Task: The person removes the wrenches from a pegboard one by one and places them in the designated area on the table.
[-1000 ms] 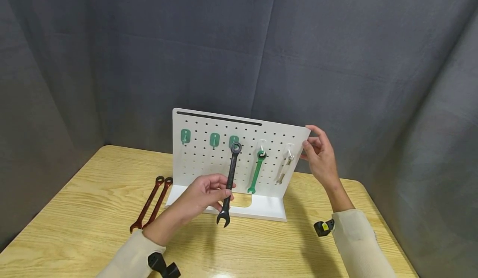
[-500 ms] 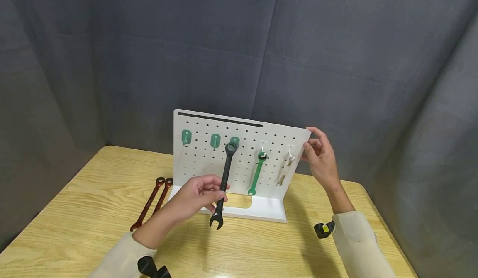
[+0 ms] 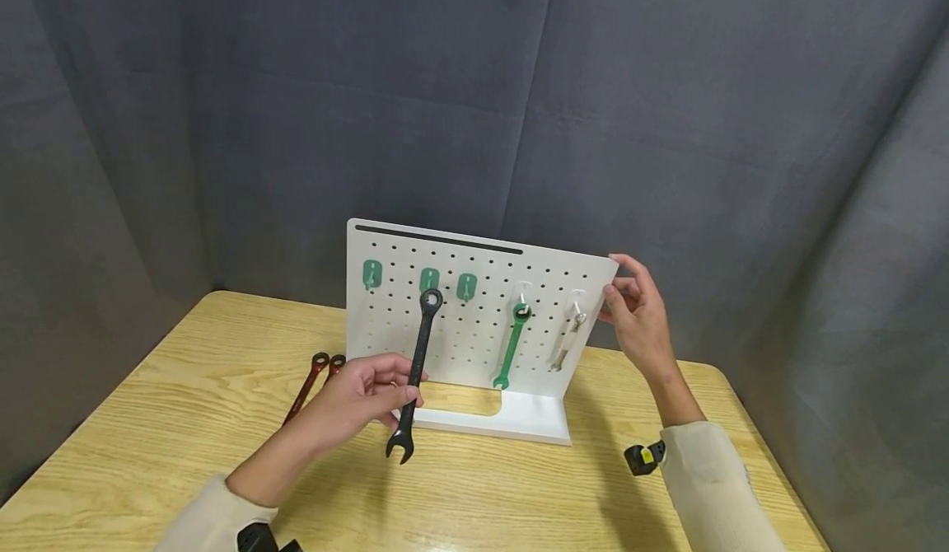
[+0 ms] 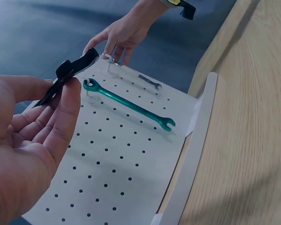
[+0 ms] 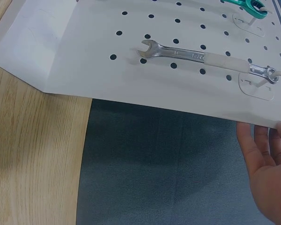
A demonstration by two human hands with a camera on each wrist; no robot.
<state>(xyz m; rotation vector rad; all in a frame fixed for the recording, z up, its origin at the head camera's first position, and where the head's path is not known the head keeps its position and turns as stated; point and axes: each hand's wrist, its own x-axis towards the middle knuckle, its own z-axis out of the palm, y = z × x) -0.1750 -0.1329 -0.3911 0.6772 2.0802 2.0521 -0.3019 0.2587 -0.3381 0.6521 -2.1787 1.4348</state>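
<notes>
My left hand (image 3: pixel 363 399) pinches a black combination wrench (image 3: pixel 419 354) by its shaft, ring end up and open end down. The wrench is in front of the white pegboard (image 3: pixel 445 338), its ring just below the middle green hook (image 3: pixel 429 278). At the board's upper right corner, my right hand (image 3: pixel 639 321) grips the edge between thumb and fingers. A green wrench (image 3: pixel 510 346) hangs from a clear hook. Nearer the right hand hangs a small silver wrench (image 5: pixel 178 52), with a pale band round its shaft.
Two red wrenches (image 3: pixel 306 387) lie on the wooden table (image 3: pixel 185 404) left of the board, partly hidden by my left forearm. Further green hooks (image 3: pixel 372 273) are stuck on the board's upper left. A grey curtain (image 3: pixel 356 107) stands behind the table.
My left hand has moved left with the black wrench, from in front of the right green hook to the middle one. The right hand stays on the board's corner.
</notes>
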